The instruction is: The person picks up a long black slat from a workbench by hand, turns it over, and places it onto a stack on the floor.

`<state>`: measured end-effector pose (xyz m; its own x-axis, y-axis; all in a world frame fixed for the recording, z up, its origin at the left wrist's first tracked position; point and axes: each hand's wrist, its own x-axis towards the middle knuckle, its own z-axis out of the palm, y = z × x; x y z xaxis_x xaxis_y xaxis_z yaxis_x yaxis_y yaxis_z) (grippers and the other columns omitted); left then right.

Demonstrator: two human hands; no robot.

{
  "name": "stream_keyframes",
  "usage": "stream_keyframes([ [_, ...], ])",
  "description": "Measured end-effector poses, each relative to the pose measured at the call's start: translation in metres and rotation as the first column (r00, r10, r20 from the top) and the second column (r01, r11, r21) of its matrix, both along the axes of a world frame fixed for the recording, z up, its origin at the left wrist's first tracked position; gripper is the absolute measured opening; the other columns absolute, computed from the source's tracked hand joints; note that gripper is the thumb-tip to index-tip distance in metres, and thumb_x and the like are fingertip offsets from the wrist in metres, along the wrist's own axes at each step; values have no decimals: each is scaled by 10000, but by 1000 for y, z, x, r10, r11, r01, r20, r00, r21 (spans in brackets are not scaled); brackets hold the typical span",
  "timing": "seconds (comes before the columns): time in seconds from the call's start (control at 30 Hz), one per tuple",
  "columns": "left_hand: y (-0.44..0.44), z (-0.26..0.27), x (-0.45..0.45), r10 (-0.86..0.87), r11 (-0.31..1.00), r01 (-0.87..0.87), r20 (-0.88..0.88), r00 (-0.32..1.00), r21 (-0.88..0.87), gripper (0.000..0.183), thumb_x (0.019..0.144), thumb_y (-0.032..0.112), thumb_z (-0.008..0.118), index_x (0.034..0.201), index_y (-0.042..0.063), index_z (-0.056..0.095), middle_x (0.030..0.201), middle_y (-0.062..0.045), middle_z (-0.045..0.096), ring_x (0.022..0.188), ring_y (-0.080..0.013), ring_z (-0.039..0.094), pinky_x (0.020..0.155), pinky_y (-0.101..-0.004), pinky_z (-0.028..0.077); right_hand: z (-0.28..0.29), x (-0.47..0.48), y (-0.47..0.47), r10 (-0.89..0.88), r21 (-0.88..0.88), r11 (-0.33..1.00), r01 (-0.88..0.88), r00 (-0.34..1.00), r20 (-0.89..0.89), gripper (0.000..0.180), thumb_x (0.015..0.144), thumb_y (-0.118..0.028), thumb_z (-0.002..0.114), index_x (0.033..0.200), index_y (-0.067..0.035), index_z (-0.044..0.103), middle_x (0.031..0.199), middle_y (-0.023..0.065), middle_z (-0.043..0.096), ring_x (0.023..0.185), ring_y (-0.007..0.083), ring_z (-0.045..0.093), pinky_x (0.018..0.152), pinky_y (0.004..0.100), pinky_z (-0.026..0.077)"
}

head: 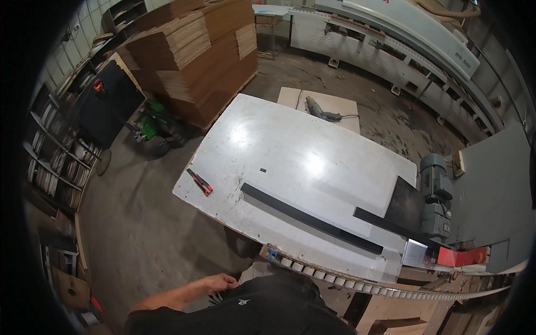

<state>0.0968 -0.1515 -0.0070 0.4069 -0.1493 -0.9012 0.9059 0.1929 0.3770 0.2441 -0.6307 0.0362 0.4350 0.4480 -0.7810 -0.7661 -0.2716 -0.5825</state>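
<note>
My left hand (pixel 222 283) is at the bottom, beside my dark shirt near the waist; its fingers are bent, and whether they hold anything is unclear. My right hand is out of view. Before me stands a white-topped table (pixel 284 142). A long black strip (pixel 310 217) lies near its front edge, and a second black strip (pixel 389 224) lies to the right, reaching toward a red guard (pixel 462 256). A red and black utility knife (pixel 201 183) rests at the left corner. A small dark piece (pixel 263 170) lies near the middle.
A roller rail (pixel 356 282) runs along the table's near edge. Beyond the table, a heat gun (pixel 320 111) lies on a lower board (pixel 349 106). Stacked brown panels (pixel 205 63) and a green pallet jack (pixel 148 125) stand left; an electric motor (pixel 435 178) and a large machine (pixel 377 54) are right.
</note>
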Motion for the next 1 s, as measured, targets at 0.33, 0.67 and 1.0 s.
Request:
stream_keyframes([
  [0.33,-10,22,-3,-35,989,66,217,976,-134,247,888,189,701,1089,57,642,917,52,629,829,-26,535,742,-215,441,-8,18,8,1,-26,1000,-4,994,-108,458,929,-225,664,1314,-23,519,1094,52,644,970,145,589,827,275,471],
  [0.67,-26,36,-11,-79,986,107,212,974,-128,291,852,111,729,1115,14,650,995,33,667,893,-46,570,800,-231,460,-23,30,8,78,33,997,-75,991,-110,257,893,-110,659,1130,-52,577,943,-9,591,841,91,534,718,244,437],
  [1.0,-21,29,27,-320,933,334,113,941,-137,409,807,147,754,1191,42,663,958,23,695,844,-77,618,717,-263,520,-39,11,-41,88,321,946,-36,985,-150,124,853,-39,675,942,-78,598,756,-70,465,764,45,506,721,223,465],
])
